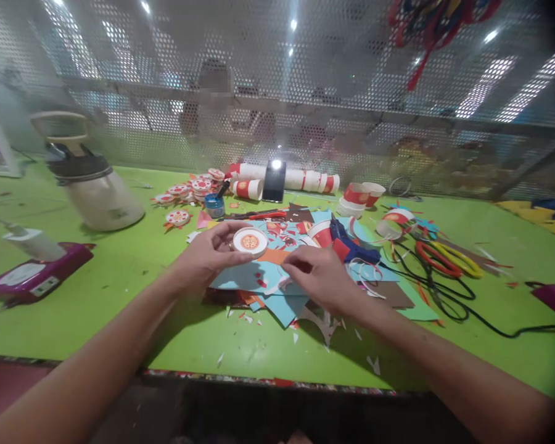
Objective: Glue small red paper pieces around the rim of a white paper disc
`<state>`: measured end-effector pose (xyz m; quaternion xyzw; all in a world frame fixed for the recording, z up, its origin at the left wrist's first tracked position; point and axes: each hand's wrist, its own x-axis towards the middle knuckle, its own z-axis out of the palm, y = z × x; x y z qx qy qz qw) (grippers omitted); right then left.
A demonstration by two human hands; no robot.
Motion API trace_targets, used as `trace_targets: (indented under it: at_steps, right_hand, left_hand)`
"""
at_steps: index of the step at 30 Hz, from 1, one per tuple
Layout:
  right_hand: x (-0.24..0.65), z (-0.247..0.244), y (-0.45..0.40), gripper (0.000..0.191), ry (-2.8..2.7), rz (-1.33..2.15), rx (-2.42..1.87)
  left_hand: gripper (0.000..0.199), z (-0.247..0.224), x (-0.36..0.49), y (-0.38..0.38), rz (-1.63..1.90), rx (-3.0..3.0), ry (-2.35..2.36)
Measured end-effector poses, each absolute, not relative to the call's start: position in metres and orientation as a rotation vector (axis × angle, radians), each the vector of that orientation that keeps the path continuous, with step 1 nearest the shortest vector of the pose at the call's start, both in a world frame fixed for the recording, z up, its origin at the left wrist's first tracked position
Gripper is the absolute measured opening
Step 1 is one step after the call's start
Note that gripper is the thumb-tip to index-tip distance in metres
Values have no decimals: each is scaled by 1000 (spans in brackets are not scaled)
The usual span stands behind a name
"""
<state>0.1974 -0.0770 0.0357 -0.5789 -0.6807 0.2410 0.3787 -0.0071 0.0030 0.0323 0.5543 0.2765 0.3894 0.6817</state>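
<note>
Between the thumb and fingers of my left hand (208,250) is a round white disc (250,242) with a red and orange emblem, its face turned toward me. My right hand (317,271) is just right of the disc, thumb and fingertips pinched together over the papers; whether something small is between them I cannot make out. Light blue sheets (234,275) and an orange piece (272,254) lie under both hands. Behind my right hand are a red and white paper cup (321,234) and a blue glue gun (354,246).
Decorated discs (198,185), a blue jar (214,205), a phone (274,180) and paper cups (356,195) stand farther back. Red-handled scissors (437,259) and black cable (453,296) lie right. At left are a large jug (102,194) and purple power strip (37,274).
</note>
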Motion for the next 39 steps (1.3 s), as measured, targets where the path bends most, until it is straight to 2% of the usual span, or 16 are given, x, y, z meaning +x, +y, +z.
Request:
trace_targets:
  at_steps: [4,11,17,22,28,36,39]
  right_hand:
    - [195,26,-79,16,-2018,385,-1483]
    - [200,22,-81,18,-2204,190,-1435]
    - [245,52,-88,16,-1935,26,-1441]
    - [306,64,-94,23,-1589,-236,-1767]
    - [325,45,-101,19,-1799,-191,-1985]
    - [327,21,-88,33,-2010,-282,-2184]
    - [326,16,-85,30,-1986,-351,-2237]
  left_hand:
    - [55,29,-8,9,848,1192,621]
    - [54,20,-4,11,813,1130,705]
    - [61,20,-1,6,726,1132,754]
    - [61,15,0,6,739,1155,774]
    - [63,22,-3,4,717,1139,859]
    - [59,17,1,8,781,1171,832]
    - [56,18,1,8,768,1190,834]
